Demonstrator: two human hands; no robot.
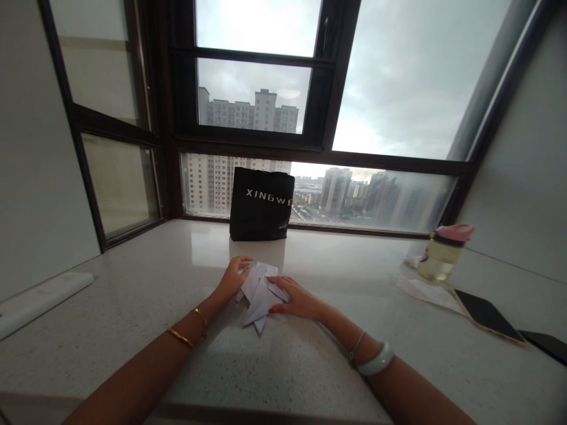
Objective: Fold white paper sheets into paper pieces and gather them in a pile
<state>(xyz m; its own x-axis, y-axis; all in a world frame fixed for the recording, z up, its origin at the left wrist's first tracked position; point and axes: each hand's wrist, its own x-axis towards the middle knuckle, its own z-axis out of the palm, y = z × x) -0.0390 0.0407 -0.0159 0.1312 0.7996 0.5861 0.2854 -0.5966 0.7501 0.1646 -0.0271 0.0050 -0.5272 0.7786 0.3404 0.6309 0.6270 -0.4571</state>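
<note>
Several pieces of white paper (260, 300), some with pointed corners, lie overlapping in a small pile on the pale speckled countertop (230, 366). At the pile's left edge is my left hand (233, 277), its fingers apart and curved beside the paper. My right hand (296, 300) reaches in from the right; its fingers and thumb grip the paper's right side. Part of the pile is hidden under the right fingers, so I cannot tell whether the pieces are folded or cut.
A black bag (261, 206) with white lettering stands behind the pile by the window. To the right are a bottle (443, 257) with a pink lid, a white tissue (427, 292), a phone (489, 316) and another dark object (547, 345). A long white object (48, 298) lies at left.
</note>
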